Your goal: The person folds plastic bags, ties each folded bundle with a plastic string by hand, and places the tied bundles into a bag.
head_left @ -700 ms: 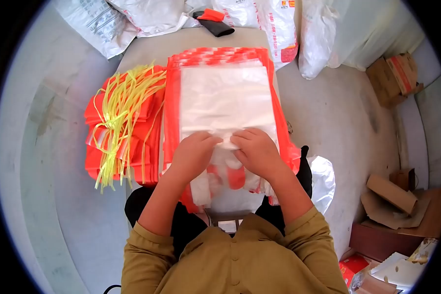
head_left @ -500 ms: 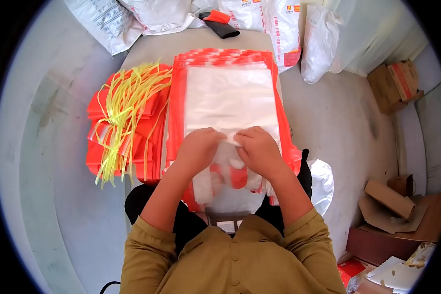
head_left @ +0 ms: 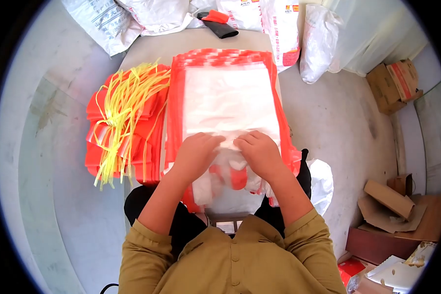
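Note:
A translucent white plastic bag [head_left: 230, 98] lies flat on a stack of red plastic bags [head_left: 175, 108]. My left hand [head_left: 198, 153] is closed, with its thumb and fingers on the near edge of the white bag. Close beside it, my right hand [head_left: 257, 151] pinches the same edge, a small gap between the two hands. Below my fingers, loose bag ends in clear and red plastic [head_left: 238, 179] hang towards my lap, partly blurred. My fingertips are partly hidden behind the hands.
Left of the stack are folded red bags [head_left: 149, 152] tied with yellow strips [head_left: 113, 130]. Beyond the tabletop [head_left: 166, 41] stand white printed sacks [head_left: 154, 14], with a black and red item [head_left: 223, 29] near them. Cardboard boxes [head_left: 389, 206] lie on the floor at right.
Both hands have come slightly closer to me and flattened a little over the white bag's near edge. The stacks look the same.

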`<state>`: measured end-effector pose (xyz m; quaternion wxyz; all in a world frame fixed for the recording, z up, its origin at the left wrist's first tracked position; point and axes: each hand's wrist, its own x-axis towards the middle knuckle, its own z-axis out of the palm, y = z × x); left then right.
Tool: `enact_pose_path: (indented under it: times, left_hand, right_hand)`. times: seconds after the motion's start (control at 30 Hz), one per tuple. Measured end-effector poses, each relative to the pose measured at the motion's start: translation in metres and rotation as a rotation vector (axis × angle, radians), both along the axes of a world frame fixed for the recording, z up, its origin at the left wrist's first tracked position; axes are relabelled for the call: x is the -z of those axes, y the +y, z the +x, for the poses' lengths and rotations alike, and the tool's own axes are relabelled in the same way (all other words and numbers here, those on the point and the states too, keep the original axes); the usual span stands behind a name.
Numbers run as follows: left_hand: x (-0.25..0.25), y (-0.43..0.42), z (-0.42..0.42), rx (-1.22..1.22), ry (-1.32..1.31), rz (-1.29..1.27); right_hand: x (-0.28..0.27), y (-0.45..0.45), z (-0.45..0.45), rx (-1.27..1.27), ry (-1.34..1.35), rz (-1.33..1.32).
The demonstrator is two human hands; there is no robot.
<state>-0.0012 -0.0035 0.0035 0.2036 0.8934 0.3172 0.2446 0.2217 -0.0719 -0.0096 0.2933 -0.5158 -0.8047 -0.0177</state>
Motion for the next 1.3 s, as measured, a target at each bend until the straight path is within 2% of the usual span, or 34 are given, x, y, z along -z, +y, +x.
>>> enact_pose_path:
  times: [0.07, 0.17, 0.27, 0.37, 0.47, 0.57, 0.67, 0.77, 0.87, 0.97, 1.1, 1.2, 1.3]
  left_hand:
    - [0.007, -0.001, -0.008, -0.006, 0.001, 0.104]
    - [0.012, -0.001, -0.024, -0.047, -0.050, 0.100]
    - [0.009, -0.003, -0.032, -0.014, -0.165, 0.039]
    - [0.001, -0.016, -0.036, 0.008, -0.137, -0.098]
    - [-0.004, -0.016, -0.045, 0.017, 0.032, -0.232]
    - [-0.008, -0.011, -0.048, -0.026, 0.026, -0.289]
    - [-0.013, -0.007, -0.051, -0.051, 0.023, -0.365]
    - [-0.012, -0.008, -0.054, -0.034, 0.105, -0.321]
    - [-0.020, -0.023, -0.046, -0.007, -0.045, -0.047]
    - [-0.035, -0.041, -0.018, 0.019, 0.015, 0.127]
    - [-0.006, -0.058, 0.013, 0.063, 0.184, 0.100]
    - [0.000, -0.064, 0.015, 0.058, 0.199, 0.115]
    - [-0.007, -0.063, 0.007, 0.097, 0.271, 0.134]
  right_hand:
    - [-0.006, -0.002, -0.001, 0.023, -0.006, 0.011]
    - [-0.015, -0.003, -0.001, 0.047, -0.041, 0.008]
    - [-0.026, -0.007, -0.005, 0.022, -0.047, -0.030]
    - [-0.033, -0.011, -0.003, -0.028, -0.088, -0.151]
    - [-0.071, -0.001, -0.008, 0.066, -0.240, -0.780]
    - [-0.071, 0.016, 0.004, -0.018, -0.148, -0.804]
    - [-0.077, 0.024, 0.002, -0.035, -0.166, -0.764]
    - [-0.083, 0.020, -0.003, -0.009, -0.203, -0.821]
    - [-0.072, -0.003, -0.006, 0.036, -0.268, -0.677]
    - [-0.045, -0.026, -0.010, 0.068, -0.230, -0.451]
    - [-0.041, -0.048, -0.026, 0.049, 0.030, -0.288]
    - [-0.042, -0.059, -0.022, 0.105, -0.017, -0.454]
    - [-0.045, -0.068, 0.002, -0.026, 0.056, -0.123]
